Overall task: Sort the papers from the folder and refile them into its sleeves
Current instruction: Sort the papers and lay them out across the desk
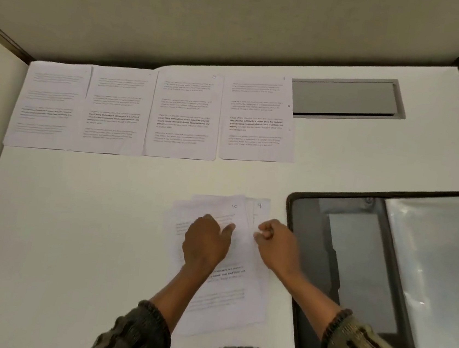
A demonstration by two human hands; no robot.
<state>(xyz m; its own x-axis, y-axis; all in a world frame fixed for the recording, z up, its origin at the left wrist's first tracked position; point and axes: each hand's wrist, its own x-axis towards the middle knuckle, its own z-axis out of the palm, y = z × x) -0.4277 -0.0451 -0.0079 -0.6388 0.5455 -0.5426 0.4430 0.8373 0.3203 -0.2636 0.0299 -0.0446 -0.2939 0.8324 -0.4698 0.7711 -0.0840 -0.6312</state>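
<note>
Nearest the camera are two knitted, striped cuffs, the left cuff (136, 332) and the right cuff (361, 340), with bare forearms reaching out over a white desk (73, 227).

In the near middle lies a loose, fanned stack of papers (226, 288). The left hand (206, 242) rests on its upper half, palm down, fingers released and lying on the top sheet (241, 221), thumb spread to the right. That sheet has a handwritten "10" in its far right corner. A second sheet (259, 206) pokes out from under it to the right and is marked "9". The printed paragraphs are too blurred to read, apart from a few bold lines.

The right hand (275, 242) sits at the stack's right edge with its fingers curled in. I cannot tell whether a sheet is pinched between them.

Just right of the stack the folder (315, 241) lies open, black-edged, with a clear, shiny sleeve (435, 268) on its right half.

Farther off, four printed sheets lie side by side in a row: first sheet (47, 104), second sheet (115, 109), third sheet (185, 114) and fourth sheet (257, 117). The third has a handwritten "3" in its far right corner; the other numbers cannot be read.

Right of the row, a grey hatch (345, 98) is set into the desk.
</note>
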